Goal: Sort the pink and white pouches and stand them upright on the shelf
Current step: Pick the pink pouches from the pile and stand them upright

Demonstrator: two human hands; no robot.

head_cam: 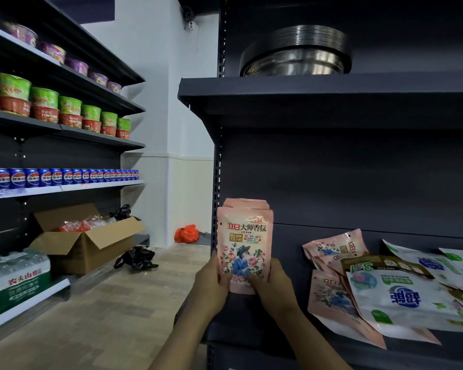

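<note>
While I stood at the dark shelf (251, 311), its left end was where my stack had to stand, and the smooth deck looked likely to let soft pouches slide flat. To the right lay the unsorted heap (385, 289), pink and white pouches overlapping near the front edge; a careless elbow could, I judged, drag some onto the floor. The pink pouches (245, 244) were upright between my hands, several bunched behind the front one, their bottoms at the shelf. My left hand (211, 281) and right hand (271, 284) both gripped their lower sides. Had I let go unevenly, the rear ones might have fanned out and toppled.
</note>
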